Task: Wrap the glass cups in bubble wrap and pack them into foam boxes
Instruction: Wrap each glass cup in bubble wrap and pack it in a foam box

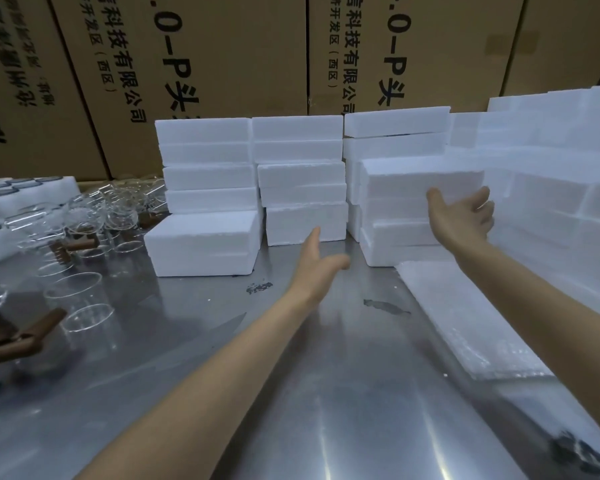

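Our right hand (463,216) is spread open, palm turned inward, thumb up and fingers (482,202) curled loosely against the right end of a foam box stack (420,202). It touches the foam at most lightly; nothing is clamped in it, and we cannot tell whether the fingertips press the box or only rest beside it. Our left hand (317,268) is open too, fingers straight and together, thumb out to the right, hovering above the steel table (291,375) with nothing in it. It sits just short of the gap between the stack by our right hand and the next foam boxes (305,188) to the left.

Directly below our right forearm lies a flat pile of bubble wrap (471,327), running from the base of the near stack toward us along the table's right side. Beyond and to the right of the right hand, more foam boxes are banked up in a high wall (551,174).

Left of our left hand a single low foam box (201,244) stands forward of the taller stacks behind it. Farther left, well apart from both hands, the glass cups (84,216) crowd the table, clear rims overlapping, several with brown handles (35,334). Behind everything rise large cardboard cartons (222,57) printed with black characters.
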Demonstrator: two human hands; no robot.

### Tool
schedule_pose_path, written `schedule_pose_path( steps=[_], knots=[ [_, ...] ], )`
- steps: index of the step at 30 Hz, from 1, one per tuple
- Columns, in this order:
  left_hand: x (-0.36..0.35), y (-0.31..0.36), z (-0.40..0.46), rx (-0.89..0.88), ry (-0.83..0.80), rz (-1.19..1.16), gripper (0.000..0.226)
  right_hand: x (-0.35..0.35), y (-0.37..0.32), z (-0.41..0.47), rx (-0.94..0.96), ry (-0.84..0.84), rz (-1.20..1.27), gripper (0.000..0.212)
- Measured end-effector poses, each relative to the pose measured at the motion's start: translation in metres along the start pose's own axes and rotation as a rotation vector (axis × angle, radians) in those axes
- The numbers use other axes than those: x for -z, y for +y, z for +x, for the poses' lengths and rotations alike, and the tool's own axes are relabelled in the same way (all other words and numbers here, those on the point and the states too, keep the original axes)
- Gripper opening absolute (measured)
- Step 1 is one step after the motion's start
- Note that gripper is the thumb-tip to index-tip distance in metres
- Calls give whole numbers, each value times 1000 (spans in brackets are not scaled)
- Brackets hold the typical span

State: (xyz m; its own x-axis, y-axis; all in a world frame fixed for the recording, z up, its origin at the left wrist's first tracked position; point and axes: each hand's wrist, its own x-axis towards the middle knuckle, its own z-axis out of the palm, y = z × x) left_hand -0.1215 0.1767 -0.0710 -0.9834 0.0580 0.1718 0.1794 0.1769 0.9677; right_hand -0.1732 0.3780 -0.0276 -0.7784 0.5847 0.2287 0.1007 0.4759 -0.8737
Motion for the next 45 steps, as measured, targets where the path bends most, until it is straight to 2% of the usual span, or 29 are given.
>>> schedule_pose_path(
  steps=[4, 8, 11, 13, 17, 24, 27, 31, 33, 35, 40, 45],
  knots=[
    [41, -24, -18, 19, 150, 5, 75, 7, -2, -9, 12, 49, -35, 85],
    [76, -38, -27, 29, 272, 30, 66, 6, 8, -26, 160, 133, -149, 63],
    [95, -44, -28, 30, 338, 83, 61, -1, 20, -36, 311, 36, -271, 42],
    [106, -47, -28, 37, 390, 113, 58, -5, 27, -39, 336, -39, -319, 34],
    [119, -49, -26, 46, 489, 172, 56, -6, 35, -33, 247, -81, -260, 31],
    [142, -51, -19, 107, 700, 226, 65, -1, 46, -22, 159, -77, -234, 34],
    [153, -51, -15, 122, 816, 204, 68, 0, 46, -28, 211, -12, -204, 30],
    [165, -52, -8, 148, 872, 224, 74, -4, 31, -50, 413, 23, -130, 20],
    [167, -53, -4, 161, 888, 237, 73, -17, 20, -68, 498, -48, -87, 16],
    [167, -55, -1, 173, 901, 256, 71, -40, 8, -87, 506, -170, -74, 16],
    [169, -58, 5, 204, 933, 281, 66, -119, -26, -138, 210, -579, 135, 35],
    [173, -59, 9, 222, 935, 305, 63, -151, -46, -166, 153, -693, 228, 46]
  ],
)
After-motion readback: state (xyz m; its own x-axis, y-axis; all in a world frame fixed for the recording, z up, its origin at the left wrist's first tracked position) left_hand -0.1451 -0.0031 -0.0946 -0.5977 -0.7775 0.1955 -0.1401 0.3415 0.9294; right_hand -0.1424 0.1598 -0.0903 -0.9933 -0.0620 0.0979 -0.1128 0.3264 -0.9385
